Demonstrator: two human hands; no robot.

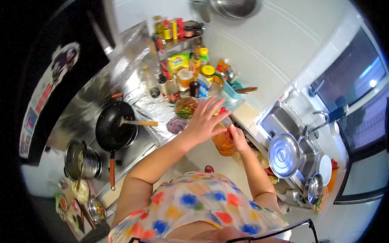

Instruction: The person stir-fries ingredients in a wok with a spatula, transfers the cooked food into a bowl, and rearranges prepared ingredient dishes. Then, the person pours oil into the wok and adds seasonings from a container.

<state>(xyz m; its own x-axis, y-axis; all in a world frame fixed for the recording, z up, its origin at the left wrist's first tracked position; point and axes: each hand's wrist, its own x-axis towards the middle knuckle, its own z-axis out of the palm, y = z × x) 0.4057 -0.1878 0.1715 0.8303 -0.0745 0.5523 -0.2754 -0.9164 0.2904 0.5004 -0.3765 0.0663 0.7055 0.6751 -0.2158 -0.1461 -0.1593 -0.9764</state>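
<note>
A large clear bottle of orange-brown oil (224, 143) is held upright in front of my body. My right hand (239, 137) is wrapped round its upper side, with the thumb near the top. My left hand (204, 121) hovers at the bottle's neck with its fingers spread, and nothing shows in it. Part of a red cap (222, 109) is visible just past the left fingers. Behind my left hand stands a bowl of chopped green and red peppers (186, 108), beside a crumpled purple cloth (176, 125).
On the left, a black wok (115, 125) with a wooden-handled spatula (139, 122) sits on the stove, near a steel pot (73, 160). Bottles and jars crowd the back corner under a spice shelf (182, 40). At right is a sink (277, 119) with a steel lid (284, 155).
</note>
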